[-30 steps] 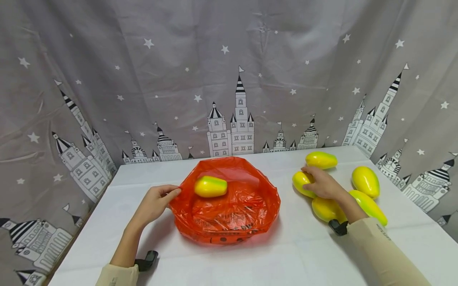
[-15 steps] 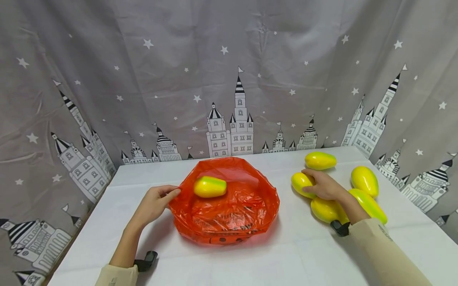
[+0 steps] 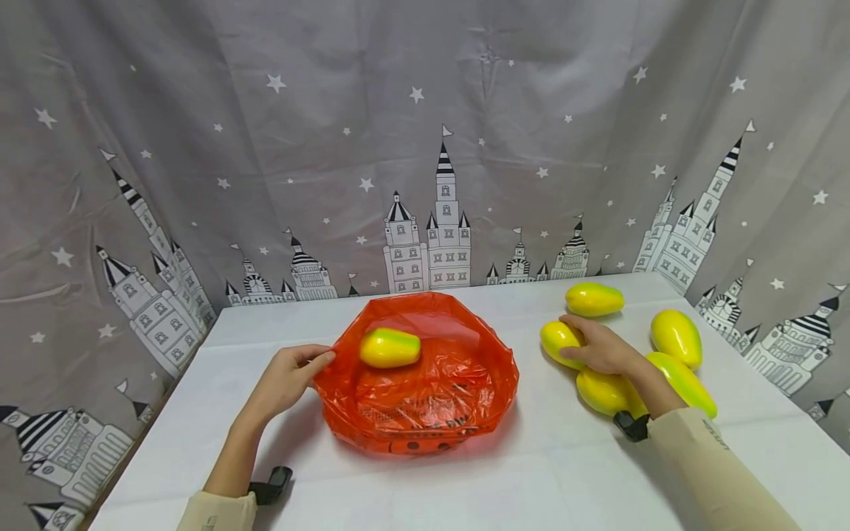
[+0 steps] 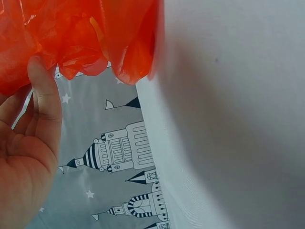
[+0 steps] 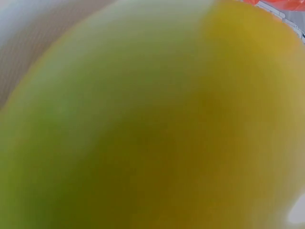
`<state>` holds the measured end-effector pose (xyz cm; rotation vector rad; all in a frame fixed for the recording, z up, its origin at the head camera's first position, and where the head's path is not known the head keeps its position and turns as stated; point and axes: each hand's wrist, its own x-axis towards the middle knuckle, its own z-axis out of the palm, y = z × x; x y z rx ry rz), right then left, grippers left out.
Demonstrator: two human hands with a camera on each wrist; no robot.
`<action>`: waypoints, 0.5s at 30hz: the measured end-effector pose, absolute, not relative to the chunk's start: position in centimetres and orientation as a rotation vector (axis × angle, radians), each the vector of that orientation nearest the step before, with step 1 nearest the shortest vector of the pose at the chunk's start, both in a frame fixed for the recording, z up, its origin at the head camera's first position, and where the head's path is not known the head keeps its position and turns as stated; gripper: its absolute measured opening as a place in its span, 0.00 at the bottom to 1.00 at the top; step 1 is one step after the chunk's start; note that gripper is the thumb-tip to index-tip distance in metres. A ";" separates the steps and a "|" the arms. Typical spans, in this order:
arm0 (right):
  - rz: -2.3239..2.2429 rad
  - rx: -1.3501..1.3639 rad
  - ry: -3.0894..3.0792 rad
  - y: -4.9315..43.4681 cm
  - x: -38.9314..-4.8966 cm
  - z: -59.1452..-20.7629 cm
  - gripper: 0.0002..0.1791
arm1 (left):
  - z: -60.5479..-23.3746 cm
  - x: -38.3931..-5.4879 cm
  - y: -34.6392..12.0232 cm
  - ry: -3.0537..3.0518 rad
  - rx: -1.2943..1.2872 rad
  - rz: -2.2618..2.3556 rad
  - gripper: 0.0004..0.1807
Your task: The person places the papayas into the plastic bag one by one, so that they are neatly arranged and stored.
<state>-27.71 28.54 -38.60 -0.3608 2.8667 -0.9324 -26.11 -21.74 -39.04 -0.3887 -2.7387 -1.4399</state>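
Note:
My left hand (image 3: 287, 380) pinches the left rim of a red plastic bag (image 3: 425, 435) between thumb and fingers. The bag stands wide open on the table, and one glossy yellow-green papaya (image 3: 390, 348) lies inside it. In the left wrist view, the thumb presses against the crinkled bag edge (image 4: 71, 62). My right hand (image 3: 600, 346) grips another papaya (image 3: 558, 341) right of the bag, its fingers over the top and its thumb at the near side. A third papaya (image 3: 603, 392) lies under the right wrist. Blurred papaya skin (image 5: 152, 124) fills the right wrist view, hiding the fingers.
More papayas lie around the right hand: one behind it (image 3: 594, 299), one at the far right (image 3: 676, 339), and one partly behind the forearm (image 3: 684, 383). A white cloth (image 3: 518, 487) covers the table. A grey castle-print curtain (image 3: 531, 110) hangs behind.
The right hand and its papaya shift very slightly left early on, then stay still. The left hand and the bag hold their place.

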 end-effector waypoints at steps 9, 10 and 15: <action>-0.944 -0.380 2.884 28.9 -27.6 -39.0 0.35 | -39.2 -26.1 -21.8 -2.731 -0.405 -1.461 0.20; -0.937 -0.381 2.891 28.9 -27.6 -39.1 0.35 | -39.2 -26.2 -21.8 -2.731 -0.409 -1.463 0.20; -0.904 -0.370 2.914 29.0 -27.5 -39.2 0.35 | -39.4 -26.4 -21.8 -2.727 -0.414 -1.493 0.21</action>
